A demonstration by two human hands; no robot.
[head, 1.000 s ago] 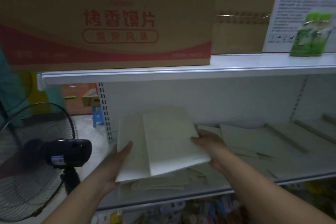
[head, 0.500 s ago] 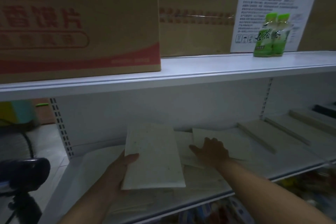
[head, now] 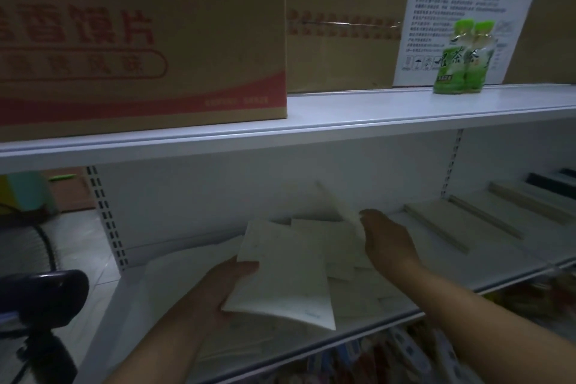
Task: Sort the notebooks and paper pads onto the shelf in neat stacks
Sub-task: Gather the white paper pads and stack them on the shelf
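1. The white shelf (head: 498,271), lower tier, has loose paper pads (head: 352,299) scattered across its middle
2. One pad (head: 283,274) hangs tilted just above that scatter
3. The left hand (head: 223,288) grips its left edge, thumb on top
4. The right hand (head: 388,241) is just right of it, fingertips at an upturned pad (head: 314,201); whether it's gripping or only touching, I can't tell

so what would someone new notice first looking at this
Probably the big cardboard box with red lettering on the left of the upper shelf, and the two green bottles at its right. On the lower shelf, the left hand holds a pale notebook over a loose heap of pads, while the right hand reaches to a tilted pad behind it.
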